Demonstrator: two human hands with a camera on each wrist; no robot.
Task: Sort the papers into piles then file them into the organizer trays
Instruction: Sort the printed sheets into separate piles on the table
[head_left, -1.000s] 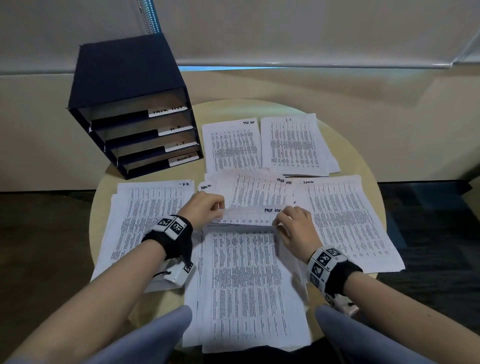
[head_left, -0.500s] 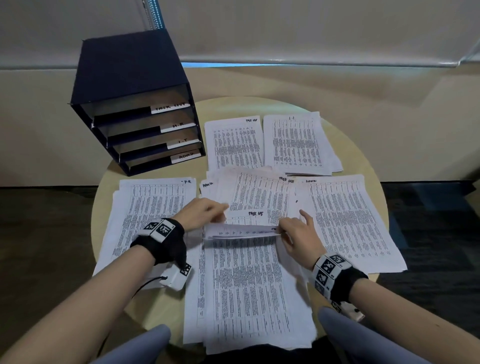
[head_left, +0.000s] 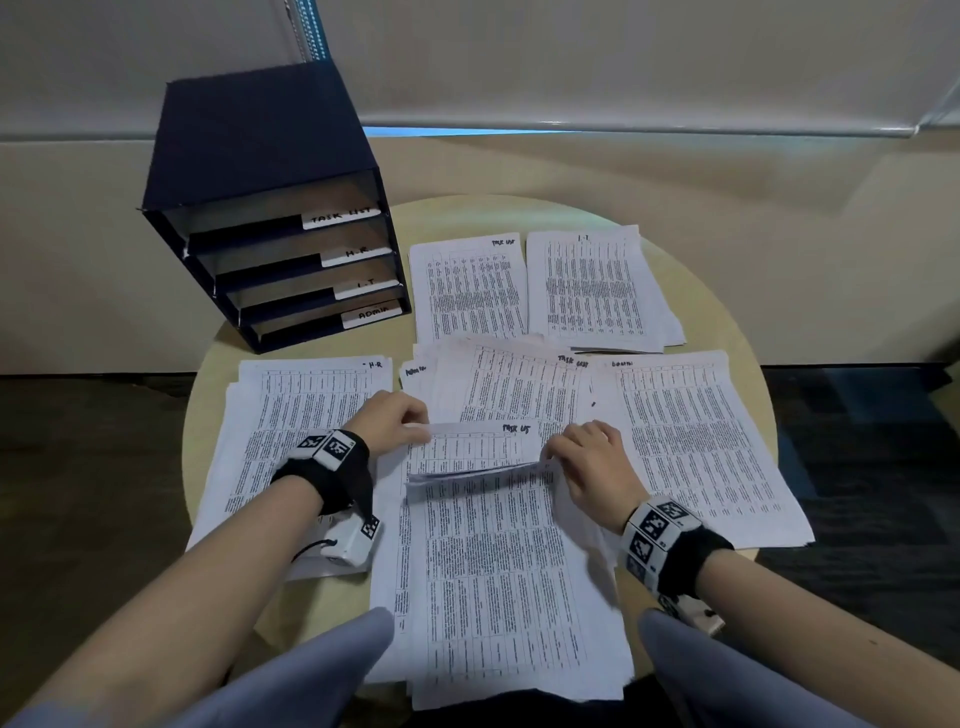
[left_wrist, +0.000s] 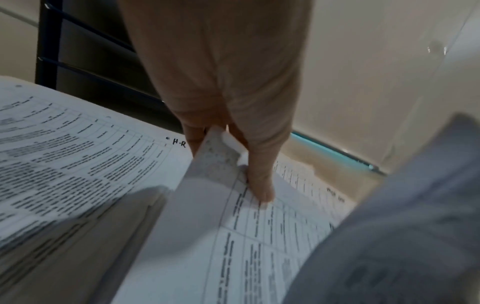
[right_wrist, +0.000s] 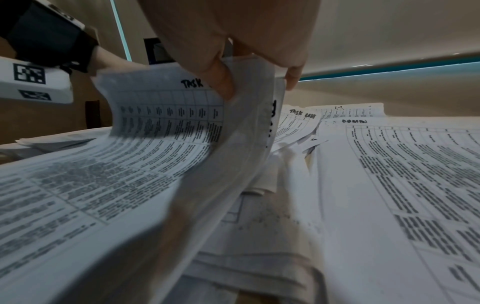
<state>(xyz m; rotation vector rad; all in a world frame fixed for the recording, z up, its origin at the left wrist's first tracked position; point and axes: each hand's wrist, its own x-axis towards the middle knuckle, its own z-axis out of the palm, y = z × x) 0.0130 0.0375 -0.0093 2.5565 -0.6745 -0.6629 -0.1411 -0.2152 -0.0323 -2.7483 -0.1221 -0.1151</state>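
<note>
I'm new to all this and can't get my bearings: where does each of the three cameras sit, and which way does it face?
Head: worn on the head, looking down at the round table, organizer and paper piles; both forearms and knees show.
Left wrist: looks along the left hand, which pinches the lifted sheet, beside the H-R pile.
Right wrist: looks along the right hand, which pinches the same sheet's other corner.
Shared: the lifted sheet shows in all three views.
</note>
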